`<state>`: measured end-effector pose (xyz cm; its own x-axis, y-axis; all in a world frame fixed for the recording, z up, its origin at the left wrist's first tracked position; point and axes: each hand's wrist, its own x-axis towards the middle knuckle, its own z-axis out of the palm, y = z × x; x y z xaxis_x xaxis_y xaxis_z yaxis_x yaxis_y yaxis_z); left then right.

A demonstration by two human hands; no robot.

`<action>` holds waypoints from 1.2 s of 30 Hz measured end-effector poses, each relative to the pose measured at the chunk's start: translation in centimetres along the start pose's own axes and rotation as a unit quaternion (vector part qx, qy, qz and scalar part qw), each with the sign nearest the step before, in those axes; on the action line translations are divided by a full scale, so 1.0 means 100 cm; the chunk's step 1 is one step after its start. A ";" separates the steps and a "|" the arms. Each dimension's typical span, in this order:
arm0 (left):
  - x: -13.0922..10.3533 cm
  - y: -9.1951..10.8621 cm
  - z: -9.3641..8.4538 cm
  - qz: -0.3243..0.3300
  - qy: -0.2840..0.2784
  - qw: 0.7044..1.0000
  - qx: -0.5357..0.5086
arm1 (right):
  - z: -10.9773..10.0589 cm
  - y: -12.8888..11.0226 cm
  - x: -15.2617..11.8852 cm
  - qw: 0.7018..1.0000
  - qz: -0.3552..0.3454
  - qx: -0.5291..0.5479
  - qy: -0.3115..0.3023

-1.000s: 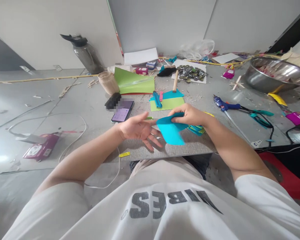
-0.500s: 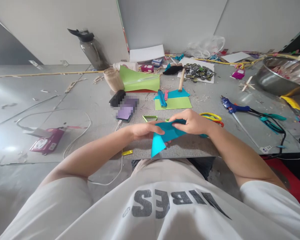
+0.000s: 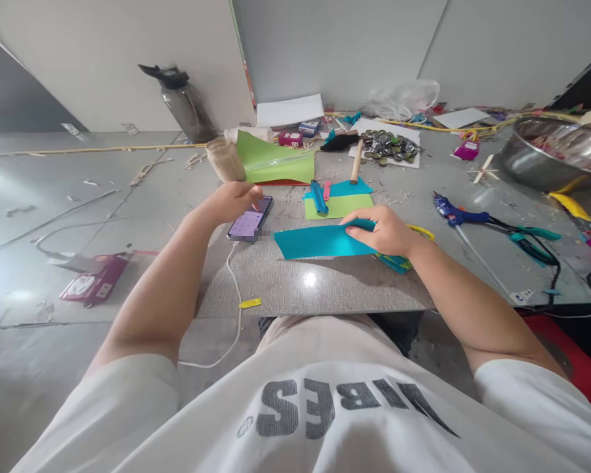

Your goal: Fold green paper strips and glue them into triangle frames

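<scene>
My right hand (image 3: 387, 230) pinches the right part of a blue paper strip (image 3: 315, 242) between thumb and fingers. The strip is held a little above the table, long side across. Over the upper part of a phone (image 3: 249, 222) is my left hand (image 3: 235, 200), holding nothing, with its fingers apart and a fingertip at the lit screen. Yellow-handled scissors (image 3: 421, 231) and some folded blue and green paper pieces (image 3: 396, 263) lie partly hidden by my right hand.
A blue cutter (image 3: 319, 197) lies on a green paper piece (image 3: 349, 205) beyond the strip. On the right are a glue gun (image 3: 458, 210) and a metal bowl (image 3: 536, 151). A jar (image 3: 224, 159) and a dark water bottle (image 3: 184, 105) stand back left. A white cable (image 3: 234, 279) runs from the phone.
My left hand has let go of the blue paper and moved left to the phone. The strip, folded over before, now hangs out flat from my right hand.
</scene>
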<state>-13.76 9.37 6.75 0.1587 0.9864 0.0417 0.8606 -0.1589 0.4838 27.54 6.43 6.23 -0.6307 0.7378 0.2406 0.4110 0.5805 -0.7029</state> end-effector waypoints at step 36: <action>-0.069 0.098 0.110 -0.055 -0.480 0.682 -0.549 | 0.008 -0.009 -0.003 0.993 0.024 0.103 -0.049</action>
<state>-1.10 0.56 1.59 0.8199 0.4247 -0.3839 0.0958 0.5594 0.8234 26.81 5.39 6.26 -0.6789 0.7199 0.1440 0.3047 0.4548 -0.8369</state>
